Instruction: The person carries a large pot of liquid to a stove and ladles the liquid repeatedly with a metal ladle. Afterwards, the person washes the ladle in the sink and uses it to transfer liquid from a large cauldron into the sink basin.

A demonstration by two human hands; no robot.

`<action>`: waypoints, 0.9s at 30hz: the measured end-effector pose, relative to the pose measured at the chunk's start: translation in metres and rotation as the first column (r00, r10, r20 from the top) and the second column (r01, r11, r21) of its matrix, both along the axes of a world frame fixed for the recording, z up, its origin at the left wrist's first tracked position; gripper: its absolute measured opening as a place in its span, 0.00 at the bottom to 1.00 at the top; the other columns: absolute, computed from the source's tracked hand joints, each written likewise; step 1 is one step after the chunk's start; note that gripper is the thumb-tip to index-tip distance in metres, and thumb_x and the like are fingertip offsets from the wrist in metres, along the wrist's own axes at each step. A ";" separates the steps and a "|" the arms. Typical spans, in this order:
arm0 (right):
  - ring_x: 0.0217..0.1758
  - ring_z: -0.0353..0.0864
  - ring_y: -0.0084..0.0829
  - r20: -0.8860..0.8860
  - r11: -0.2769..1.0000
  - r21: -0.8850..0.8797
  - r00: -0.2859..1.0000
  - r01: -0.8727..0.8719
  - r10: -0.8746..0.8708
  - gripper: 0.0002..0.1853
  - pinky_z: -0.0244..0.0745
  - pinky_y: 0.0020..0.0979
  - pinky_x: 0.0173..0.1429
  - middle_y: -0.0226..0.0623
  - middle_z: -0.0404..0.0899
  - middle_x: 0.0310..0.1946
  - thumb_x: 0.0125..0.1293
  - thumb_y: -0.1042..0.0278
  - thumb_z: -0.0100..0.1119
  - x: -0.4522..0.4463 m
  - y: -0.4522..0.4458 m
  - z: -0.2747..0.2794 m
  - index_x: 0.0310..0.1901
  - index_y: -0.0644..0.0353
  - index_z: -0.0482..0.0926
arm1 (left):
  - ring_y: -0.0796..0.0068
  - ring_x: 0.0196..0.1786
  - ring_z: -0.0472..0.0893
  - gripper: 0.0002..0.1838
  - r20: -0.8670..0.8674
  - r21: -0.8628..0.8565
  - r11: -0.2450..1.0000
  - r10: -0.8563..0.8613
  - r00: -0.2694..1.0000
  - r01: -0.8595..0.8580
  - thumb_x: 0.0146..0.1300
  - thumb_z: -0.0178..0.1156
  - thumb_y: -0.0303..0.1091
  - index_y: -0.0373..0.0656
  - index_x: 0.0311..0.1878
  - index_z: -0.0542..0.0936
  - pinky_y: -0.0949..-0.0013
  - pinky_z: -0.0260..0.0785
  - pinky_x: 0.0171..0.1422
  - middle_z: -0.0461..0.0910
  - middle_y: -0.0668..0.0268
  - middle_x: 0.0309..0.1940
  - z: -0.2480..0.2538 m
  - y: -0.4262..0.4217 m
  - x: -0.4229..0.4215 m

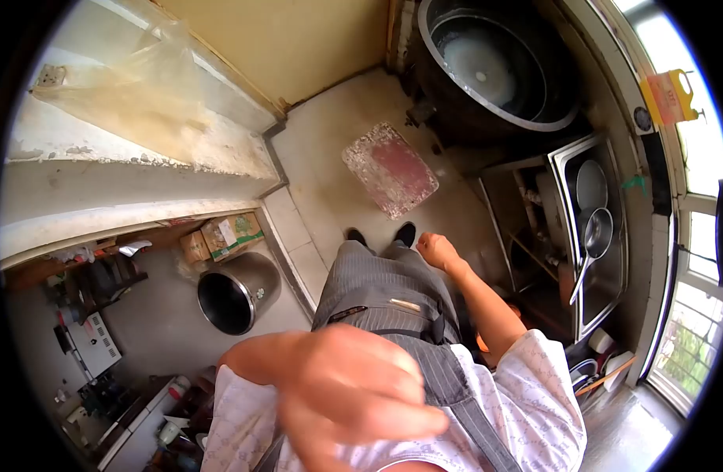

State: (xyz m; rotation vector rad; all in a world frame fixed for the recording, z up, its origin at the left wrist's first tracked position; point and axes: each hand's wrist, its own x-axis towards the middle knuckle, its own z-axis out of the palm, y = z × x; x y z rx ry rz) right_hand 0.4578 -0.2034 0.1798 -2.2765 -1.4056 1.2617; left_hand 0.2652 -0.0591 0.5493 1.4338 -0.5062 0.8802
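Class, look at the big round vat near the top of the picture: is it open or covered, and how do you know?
Open: no lid lies over the vat, and its inside shows.

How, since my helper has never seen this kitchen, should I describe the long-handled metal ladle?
Beside the big round dark metal vat, find the rectangular stainless-steel sink near the barred window. In it lies the silvery metal ladle, round-bowled with a long pale handle. The round grey metal dish next to it shows no handle.
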 end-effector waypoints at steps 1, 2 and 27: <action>0.42 0.81 0.51 0.038 0.999 -0.030 0.998 -0.038 0.039 0.12 0.75 0.43 0.50 0.51 0.82 0.35 0.59 0.62 0.56 0.008 0.009 0.006 0.38 0.62 0.81 | 0.58 0.30 0.81 0.12 -0.087 -0.019 0.999 -0.051 0.995 0.049 0.59 0.58 0.29 0.41 0.46 0.77 0.62 0.77 0.33 0.78 0.45 0.36 -0.002 0.014 -0.013; 0.44 0.80 0.51 0.048 1.000 -0.012 0.999 -0.016 0.016 0.13 0.75 0.42 0.50 0.51 0.82 0.36 0.59 0.63 0.56 0.016 0.011 0.000 0.38 0.63 0.81 | 0.59 0.31 0.81 0.13 0.009 -0.033 0.998 0.052 0.999 -0.051 0.60 0.57 0.28 0.41 0.49 0.76 0.63 0.76 0.33 0.78 0.47 0.37 -0.025 0.019 -0.023; 0.43 0.81 0.49 -0.061 0.949 0.174 0.965 0.263 -0.256 0.14 0.75 0.40 0.50 0.51 0.82 0.36 0.59 0.62 0.55 -0.032 0.033 -0.012 0.38 0.64 0.81 | 0.72 0.24 0.79 0.10 -0.889 0.084 0.838 -0.181 -0.420 -0.539 0.57 0.55 0.29 0.37 0.40 0.80 0.67 0.73 0.31 0.79 0.63 0.25 -0.400 0.043 -0.327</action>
